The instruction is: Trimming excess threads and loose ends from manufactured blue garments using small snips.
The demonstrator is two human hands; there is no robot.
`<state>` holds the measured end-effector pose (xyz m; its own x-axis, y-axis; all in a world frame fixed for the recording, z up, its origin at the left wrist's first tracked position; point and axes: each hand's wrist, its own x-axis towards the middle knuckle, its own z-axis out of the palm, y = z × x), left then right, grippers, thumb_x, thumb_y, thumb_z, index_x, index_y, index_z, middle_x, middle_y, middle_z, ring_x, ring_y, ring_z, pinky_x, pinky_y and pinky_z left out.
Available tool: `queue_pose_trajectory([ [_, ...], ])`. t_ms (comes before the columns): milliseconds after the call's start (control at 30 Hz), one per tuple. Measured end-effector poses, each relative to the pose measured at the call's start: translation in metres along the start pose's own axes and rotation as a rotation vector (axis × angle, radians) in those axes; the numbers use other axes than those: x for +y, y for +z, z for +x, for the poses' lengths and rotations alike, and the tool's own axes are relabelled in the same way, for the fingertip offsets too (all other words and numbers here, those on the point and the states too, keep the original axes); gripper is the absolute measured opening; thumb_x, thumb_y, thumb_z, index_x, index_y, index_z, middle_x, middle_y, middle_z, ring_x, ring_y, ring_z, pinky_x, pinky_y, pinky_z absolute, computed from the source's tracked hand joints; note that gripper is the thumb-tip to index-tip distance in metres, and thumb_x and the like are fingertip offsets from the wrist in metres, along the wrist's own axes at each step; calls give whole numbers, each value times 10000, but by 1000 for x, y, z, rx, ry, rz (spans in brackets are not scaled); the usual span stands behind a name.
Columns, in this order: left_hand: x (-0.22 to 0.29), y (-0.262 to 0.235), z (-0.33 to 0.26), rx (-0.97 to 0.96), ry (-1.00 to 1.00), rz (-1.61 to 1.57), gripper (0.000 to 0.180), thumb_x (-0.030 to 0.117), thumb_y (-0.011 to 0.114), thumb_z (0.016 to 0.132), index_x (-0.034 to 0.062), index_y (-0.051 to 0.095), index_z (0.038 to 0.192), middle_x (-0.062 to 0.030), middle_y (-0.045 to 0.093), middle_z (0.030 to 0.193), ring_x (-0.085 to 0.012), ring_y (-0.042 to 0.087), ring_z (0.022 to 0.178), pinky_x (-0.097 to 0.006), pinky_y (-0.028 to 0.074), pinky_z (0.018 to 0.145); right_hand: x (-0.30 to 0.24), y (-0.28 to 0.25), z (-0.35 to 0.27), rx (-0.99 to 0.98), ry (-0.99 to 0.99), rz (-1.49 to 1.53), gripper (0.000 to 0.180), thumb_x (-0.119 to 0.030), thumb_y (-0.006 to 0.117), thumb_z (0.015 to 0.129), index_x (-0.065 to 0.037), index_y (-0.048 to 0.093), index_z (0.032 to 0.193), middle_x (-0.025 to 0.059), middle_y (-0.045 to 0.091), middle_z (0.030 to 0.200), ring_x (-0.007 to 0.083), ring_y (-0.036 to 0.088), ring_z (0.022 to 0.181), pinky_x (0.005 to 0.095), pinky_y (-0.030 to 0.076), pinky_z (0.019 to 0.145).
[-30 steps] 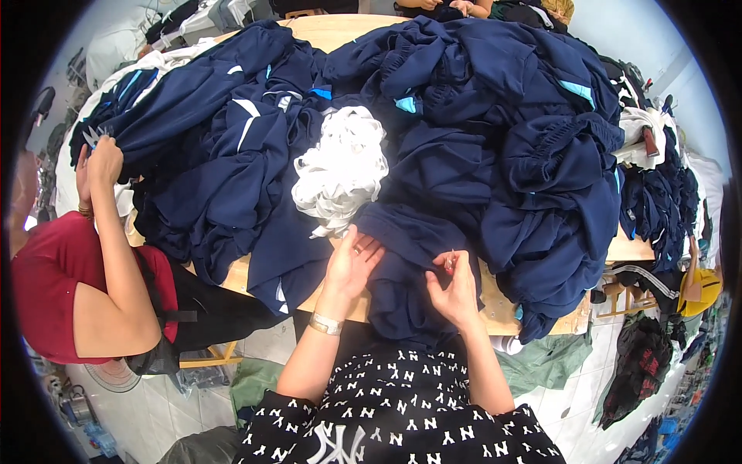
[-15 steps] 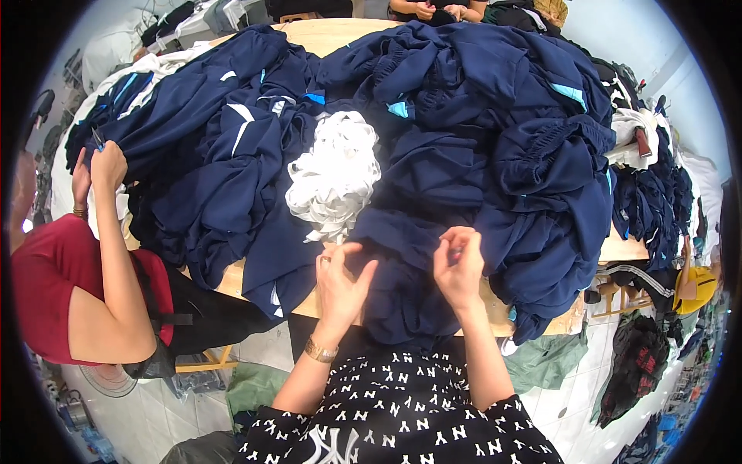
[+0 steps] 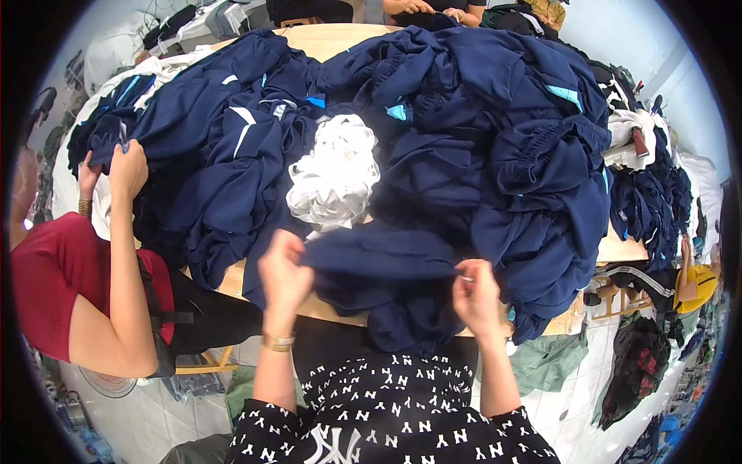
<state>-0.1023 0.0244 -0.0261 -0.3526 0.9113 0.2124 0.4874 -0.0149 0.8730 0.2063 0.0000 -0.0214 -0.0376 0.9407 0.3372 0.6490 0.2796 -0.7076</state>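
A navy garment (image 3: 379, 254) is stretched between my two hands at the table's near edge, its upper edge drawn out in a nearly straight band. My left hand (image 3: 284, 272), slightly blurred, is closed on the left end of that band. The right end is pinched in my right hand (image 3: 477, 300), a ring on one finger. The rest of the cloth hangs in folds below, over the table edge in front of me. Just beyond it lies a heap of white tape or cord (image 3: 332, 174).
Navy garments pile up at the left (image 3: 224, 155) and right (image 3: 533, 155) of the wooden table (image 3: 332, 37). To my left, a person in a dark red top (image 3: 58, 286) handles navy cloth. Another person's hands (image 3: 433, 9) work at the far edge. Dark cloth (image 3: 638, 371) lies on the floor.
My hands have moved apart, the left one leftward and closing on the garment. The cloth's edge has risen and is pulled taut. The person at left has shifted their hands.
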Motion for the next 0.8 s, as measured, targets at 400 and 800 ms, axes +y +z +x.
queue_pose_trajectory([
  [400, 123, -22, -61, -1150, 426, -132, 617, 209, 732, 749, 18, 421, 1246, -170, 529, 1043, -327, 508, 1011, -374, 428, 861, -7, -37, 15, 515, 64, 162, 270, 143, 483, 747, -40, 311, 845, 107, 479, 864, 182, 500, 839, 281, 386, 837],
  [800, 76, -43, -65, -873, 83, 59, 136, 155, 641, 831, 20, 622, 831, -113, 620, 767, -254, 620, 703, -326, 467, 618, -24, 24, -21, -112, 169, 227, 291, -13, 664, 793, -14, 395, 904, 103, 585, 748, 188, 574, 638, 284, 462, 600],
])
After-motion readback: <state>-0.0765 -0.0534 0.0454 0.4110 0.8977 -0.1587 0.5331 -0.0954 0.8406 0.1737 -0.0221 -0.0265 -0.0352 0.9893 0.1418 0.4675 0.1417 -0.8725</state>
